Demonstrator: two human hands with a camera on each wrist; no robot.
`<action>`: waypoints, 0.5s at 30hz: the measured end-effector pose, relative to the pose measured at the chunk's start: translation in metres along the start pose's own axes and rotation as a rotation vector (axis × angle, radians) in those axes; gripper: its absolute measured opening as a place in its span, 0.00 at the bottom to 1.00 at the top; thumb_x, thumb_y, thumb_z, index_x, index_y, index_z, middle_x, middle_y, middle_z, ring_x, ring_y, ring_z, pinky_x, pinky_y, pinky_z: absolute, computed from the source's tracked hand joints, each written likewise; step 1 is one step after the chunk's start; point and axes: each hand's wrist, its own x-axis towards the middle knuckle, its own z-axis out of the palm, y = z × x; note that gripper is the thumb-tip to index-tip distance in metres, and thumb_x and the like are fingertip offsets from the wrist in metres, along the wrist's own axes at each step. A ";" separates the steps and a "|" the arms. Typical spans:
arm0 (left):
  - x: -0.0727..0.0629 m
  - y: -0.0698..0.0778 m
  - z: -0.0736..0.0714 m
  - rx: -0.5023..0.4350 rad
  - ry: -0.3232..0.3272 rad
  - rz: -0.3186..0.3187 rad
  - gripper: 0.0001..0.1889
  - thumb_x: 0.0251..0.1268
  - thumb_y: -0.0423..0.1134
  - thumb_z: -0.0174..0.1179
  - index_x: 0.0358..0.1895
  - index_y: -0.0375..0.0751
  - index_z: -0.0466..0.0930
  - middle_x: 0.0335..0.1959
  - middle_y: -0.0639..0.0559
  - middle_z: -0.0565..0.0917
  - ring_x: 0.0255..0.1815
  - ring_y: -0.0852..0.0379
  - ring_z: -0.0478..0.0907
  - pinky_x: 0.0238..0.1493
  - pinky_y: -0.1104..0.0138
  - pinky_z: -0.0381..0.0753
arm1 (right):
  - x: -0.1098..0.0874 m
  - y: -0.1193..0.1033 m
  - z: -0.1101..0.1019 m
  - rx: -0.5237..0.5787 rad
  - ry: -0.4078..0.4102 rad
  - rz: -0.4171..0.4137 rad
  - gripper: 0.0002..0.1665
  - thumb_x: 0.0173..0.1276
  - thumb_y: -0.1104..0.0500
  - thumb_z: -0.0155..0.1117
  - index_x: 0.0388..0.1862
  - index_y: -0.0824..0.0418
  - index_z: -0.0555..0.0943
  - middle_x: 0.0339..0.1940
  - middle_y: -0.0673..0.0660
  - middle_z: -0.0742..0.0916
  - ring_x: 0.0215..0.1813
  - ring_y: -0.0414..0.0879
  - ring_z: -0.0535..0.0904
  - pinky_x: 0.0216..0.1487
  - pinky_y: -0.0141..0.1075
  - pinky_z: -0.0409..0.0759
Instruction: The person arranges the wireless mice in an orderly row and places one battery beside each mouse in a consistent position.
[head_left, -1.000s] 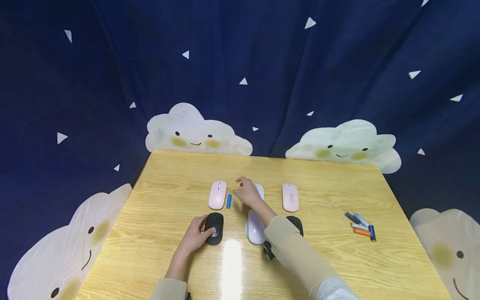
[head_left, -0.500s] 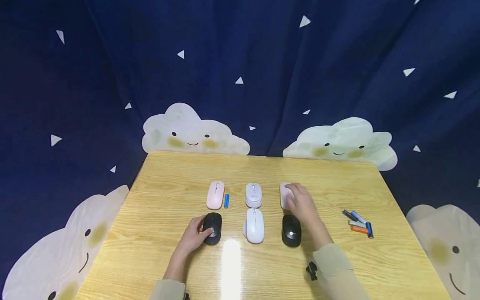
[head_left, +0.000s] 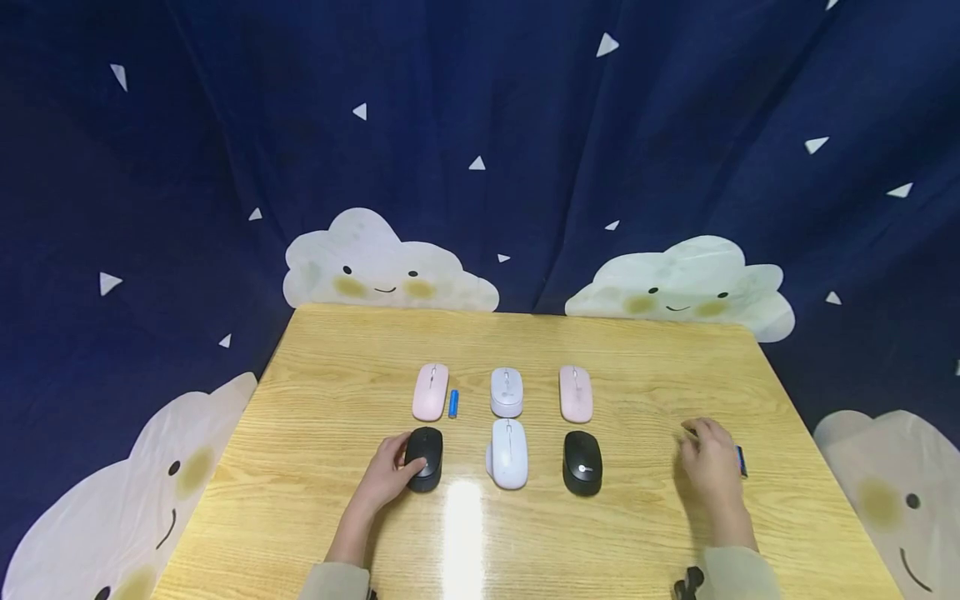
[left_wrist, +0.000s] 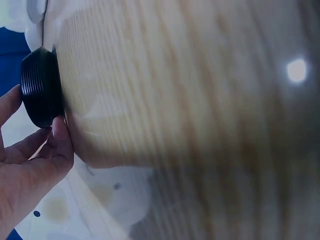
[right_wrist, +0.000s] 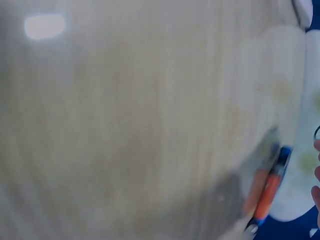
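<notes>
Probably I'm fetching batteries (right_wrist: 270,193): left grip (head_left: 390,470) pinches black mouse (head_left: 428,447); right grip (head_left: 711,462), can't tell; next calls for precision.

Wooden table (head_left: 337,358) with mice (head_left: 509,454), batteries (head_left: 453,404)

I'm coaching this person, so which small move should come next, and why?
Probably pinch the orange battery with the right hand: that hand is close to it, and the left hand holds a black mouse. Whether the right hand already pinches something is unclear.
</notes>
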 end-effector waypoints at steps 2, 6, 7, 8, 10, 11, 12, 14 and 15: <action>0.000 0.000 0.000 -0.003 -0.001 -0.001 0.30 0.58 0.41 0.61 0.60 0.27 0.65 0.53 0.36 0.70 0.46 0.47 0.70 0.48 0.55 0.69 | -0.006 0.008 -0.002 -0.013 0.015 0.016 0.16 0.58 0.73 0.54 0.47 0.73 0.74 0.50 0.72 0.72 0.51 0.70 0.65 0.48 0.60 0.66; -0.001 -0.001 0.000 -0.005 -0.002 0.003 0.30 0.58 0.41 0.61 0.60 0.27 0.65 0.53 0.35 0.70 0.46 0.47 0.70 0.48 0.55 0.69 | -0.013 0.023 0.000 -0.024 0.075 0.011 0.15 0.51 0.75 0.54 0.40 0.73 0.76 0.44 0.72 0.74 0.46 0.69 0.68 0.44 0.58 0.67; -0.001 -0.001 0.000 -0.006 -0.001 0.002 0.30 0.58 0.41 0.61 0.60 0.27 0.65 0.53 0.35 0.70 0.46 0.47 0.70 0.48 0.56 0.69 | -0.014 0.027 0.001 -0.025 0.085 0.006 0.15 0.50 0.76 0.54 0.39 0.72 0.76 0.42 0.71 0.74 0.44 0.68 0.68 0.43 0.58 0.67; -0.001 -0.001 0.000 -0.004 -0.001 0.003 0.30 0.58 0.41 0.61 0.60 0.27 0.65 0.53 0.35 0.70 0.46 0.47 0.71 0.48 0.56 0.69 | -0.015 0.030 0.002 -0.025 0.093 0.004 0.15 0.49 0.76 0.54 0.38 0.72 0.77 0.41 0.71 0.74 0.43 0.67 0.69 0.43 0.57 0.67; -0.001 -0.001 0.000 -0.003 -0.001 0.003 0.30 0.58 0.41 0.61 0.61 0.27 0.65 0.53 0.36 0.70 0.46 0.47 0.70 0.47 0.56 0.69 | -0.018 0.036 0.004 -0.027 0.091 0.007 0.15 0.48 0.76 0.54 0.37 0.71 0.77 0.40 0.70 0.75 0.42 0.66 0.69 0.43 0.56 0.66; -0.001 -0.001 0.000 -0.003 -0.001 0.004 0.30 0.58 0.41 0.61 0.61 0.27 0.65 0.53 0.36 0.70 0.46 0.47 0.71 0.48 0.56 0.69 | -0.019 0.038 0.004 -0.025 0.085 0.012 0.15 0.48 0.76 0.55 0.37 0.71 0.77 0.40 0.70 0.75 0.42 0.66 0.69 0.43 0.56 0.66; -0.001 -0.001 0.000 -0.001 -0.001 0.004 0.30 0.58 0.41 0.61 0.61 0.27 0.65 0.53 0.36 0.70 0.46 0.47 0.71 0.47 0.55 0.69 | -0.020 0.040 0.004 -0.025 0.081 0.015 0.15 0.48 0.76 0.55 0.38 0.71 0.77 0.39 0.70 0.75 0.42 0.66 0.69 0.43 0.56 0.66; 0.000 -0.001 0.000 -0.001 -0.002 0.005 0.30 0.58 0.41 0.61 0.61 0.27 0.65 0.53 0.35 0.70 0.46 0.47 0.70 0.48 0.55 0.69 | -0.021 0.043 0.005 -0.032 0.071 0.023 0.15 0.49 0.76 0.55 0.38 0.71 0.77 0.40 0.70 0.75 0.42 0.65 0.69 0.43 0.55 0.66; 0.000 -0.001 0.000 -0.001 -0.003 0.004 0.30 0.58 0.41 0.61 0.61 0.27 0.65 0.53 0.35 0.70 0.46 0.47 0.70 0.48 0.55 0.69 | -0.021 0.045 0.006 -0.036 0.064 0.027 0.15 0.50 0.76 0.56 0.39 0.71 0.77 0.40 0.69 0.75 0.43 0.65 0.69 0.44 0.55 0.66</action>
